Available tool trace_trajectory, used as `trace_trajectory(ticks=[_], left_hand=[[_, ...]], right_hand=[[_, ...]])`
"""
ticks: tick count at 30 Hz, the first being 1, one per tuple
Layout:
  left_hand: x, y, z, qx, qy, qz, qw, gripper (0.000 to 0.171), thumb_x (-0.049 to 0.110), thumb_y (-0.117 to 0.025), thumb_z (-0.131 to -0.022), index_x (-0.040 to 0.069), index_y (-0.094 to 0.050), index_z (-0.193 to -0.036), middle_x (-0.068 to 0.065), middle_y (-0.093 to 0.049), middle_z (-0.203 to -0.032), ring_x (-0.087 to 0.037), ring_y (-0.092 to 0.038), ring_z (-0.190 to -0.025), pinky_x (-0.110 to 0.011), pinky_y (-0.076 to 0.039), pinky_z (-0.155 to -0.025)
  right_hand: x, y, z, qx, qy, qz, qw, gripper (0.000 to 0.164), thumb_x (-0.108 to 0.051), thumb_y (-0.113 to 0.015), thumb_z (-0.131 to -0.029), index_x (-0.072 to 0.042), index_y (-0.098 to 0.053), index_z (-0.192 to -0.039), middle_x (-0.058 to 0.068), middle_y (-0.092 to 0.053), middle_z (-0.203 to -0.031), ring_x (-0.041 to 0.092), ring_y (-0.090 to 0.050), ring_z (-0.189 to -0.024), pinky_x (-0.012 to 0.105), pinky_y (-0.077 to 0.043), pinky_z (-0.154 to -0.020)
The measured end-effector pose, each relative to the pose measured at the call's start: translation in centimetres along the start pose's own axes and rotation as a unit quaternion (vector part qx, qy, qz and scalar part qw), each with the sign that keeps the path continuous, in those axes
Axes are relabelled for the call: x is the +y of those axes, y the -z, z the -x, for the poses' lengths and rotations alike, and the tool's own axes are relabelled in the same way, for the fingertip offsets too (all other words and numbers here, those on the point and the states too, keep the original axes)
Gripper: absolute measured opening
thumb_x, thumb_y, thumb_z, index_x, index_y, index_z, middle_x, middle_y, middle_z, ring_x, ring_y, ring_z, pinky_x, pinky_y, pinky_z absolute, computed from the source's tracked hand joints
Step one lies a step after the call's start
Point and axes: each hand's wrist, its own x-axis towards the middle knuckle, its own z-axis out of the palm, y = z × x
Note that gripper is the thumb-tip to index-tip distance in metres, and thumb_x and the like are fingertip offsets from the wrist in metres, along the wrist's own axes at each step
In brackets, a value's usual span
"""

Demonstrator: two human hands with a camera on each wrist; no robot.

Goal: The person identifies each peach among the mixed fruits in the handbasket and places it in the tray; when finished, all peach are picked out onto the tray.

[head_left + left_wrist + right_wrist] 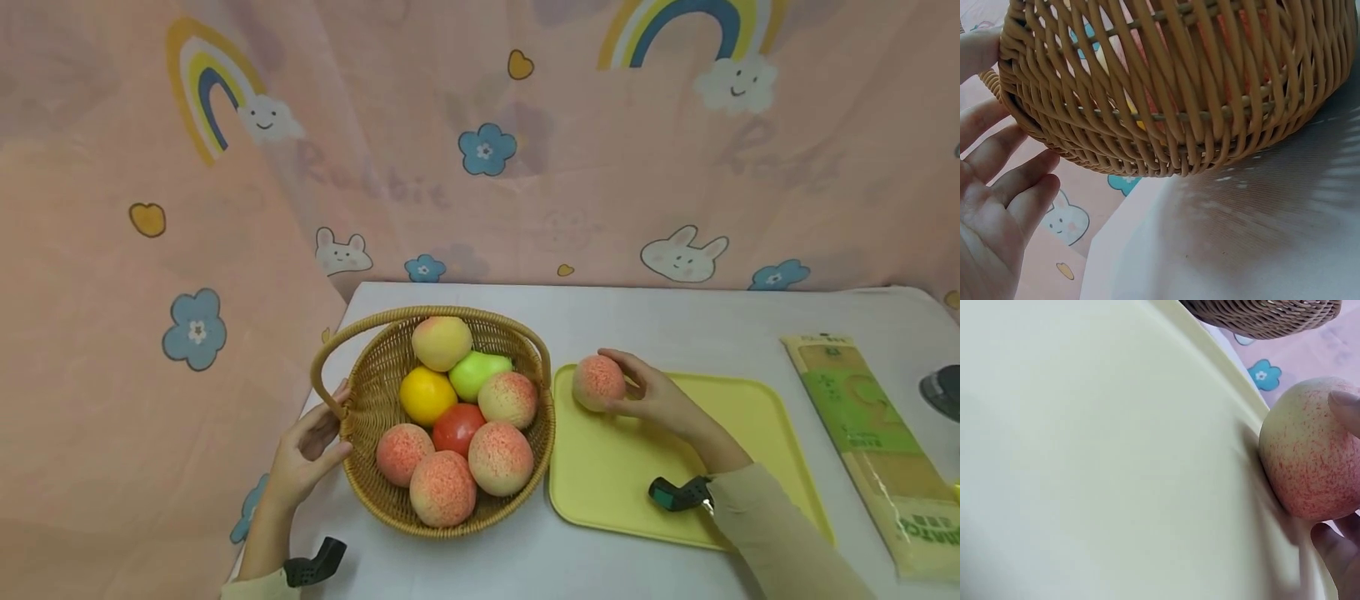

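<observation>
My right hand grips a pink-speckled peach between thumb and fingers at the left back corner of a yellow tray. In the right wrist view the peach is close over the tray surface; whether it touches is unclear. To the left stands a wicker basket with an arched handle. Inside lie several peaches, a red fruit, an orange-yellow fruit and a green pear. My left hand touches the basket's left side near the handle base, fingers spread and fairly straight.
A flat package with a green label lies right of the tray. Beyond it is a dark round object, partly cut off. The white table meets a pink patterned curtain at the back and left.
</observation>
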Motion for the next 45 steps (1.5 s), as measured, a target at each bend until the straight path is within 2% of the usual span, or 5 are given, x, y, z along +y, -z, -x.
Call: trace_trajectory(ticks=[13, 20, 28, 35, 45], left_hand=[[0.0, 0.0, 0.0, 0.005, 0.013, -0.006, 0.9999, 0.061, -0.021, -0.058, -0.078, -0.020, -0.034, -0.134, -0.009, -0.041, -0.148, -0.013, -0.043, -0.134, -0.020, -0.038, -0.107], [0.4, 0.0, -0.1, 0.004, 0.022, -0.006, 0.9997, 0.062, -0.021, -0.058, -0.078, -0.020, -0.034, -0.135, -0.029, -0.034, -0.146, -0.013, -0.042, -0.134, -0.021, -0.038, -0.107], [0.2, 0.1, -0.1, 0.004, 0.018, -0.008, 0.9998, 0.061, -0.021, -0.058, -0.077, -0.020, -0.036, -0.134, -0.027, -0.033, -0.147, -0.013, -0.042, -0.135, -0.021, -0.038, -0.107], [0.1, 0.1, 0.0, 0.000, 0.022, -0.013, 0.9997, 0.060, -0.018, -0.059, -0.080, -0.014, -0.039, -0.136, -0.016, -0.035, -0.150, -0.018, -0.040, -0.136, -0.021, -0.038, -0.107], [0.1, -0.1, 0.0, 0.005, 0.012, -0.018, 0.9998, 0.060, -0.019, -0.059, -0.079, -0.012, -0.041, -0.136, -0.026, -0.033, -0.148, -0.019, -0.040, -0.136, -0.021, -0.038, -0.107]], right_hand=[[-1.7, 0.4, 1.1, 0.024, 0.015, 0.008, 1.000, 0.090, -0.012, -0.075, -0.081, -0.005, -0.019, -0.151, 0.018, -0.018, -0.156, 0.039, -0.014, -0.143, 0.000, -0.025, -0.103], [-6.1, 0.1, 2.4, 0.059, 0.106, 0.033, 0.992, 0.074, 0.001, -0.072, -0.080, -0.002, -0.034, -0.143, 0.013, -0.038, -0.147, 0.004, -0.035, -0.136, 0.006, -0.029, -0.105], [-10.5, -1.8, 3.3, -0.038, 0.176, 0.006, 0.984, 0.067, 0.008, -0.069, -0.079, -0.001, -0.040, -0.139, -0.004, -0.044, -0.142, 0.005, -0.040, -0.133, 0.015, -0.033, -0.109], [-14.0, -4.4, 2.2, -0.095, 0.165, -0.005, 0.982, 0.070, -0.003, -0.072, -0.082, -0.008, -0.038, -0.143, 0.010, -0.041, -0.145, 0.012, -0.038, -0.137, 0.021, -0.032, -0.111], [-18.0, -7.7, -2.6, -0.123, 0.126, 0.018, 0.984, 0.072, -0.018, -0.074, -0.083, -0.014, -0.036, -0.144, 0.002, -0.038, -0.150, 0.020, -0.034, -0.139, 0.043, -0.029, -0.115]])
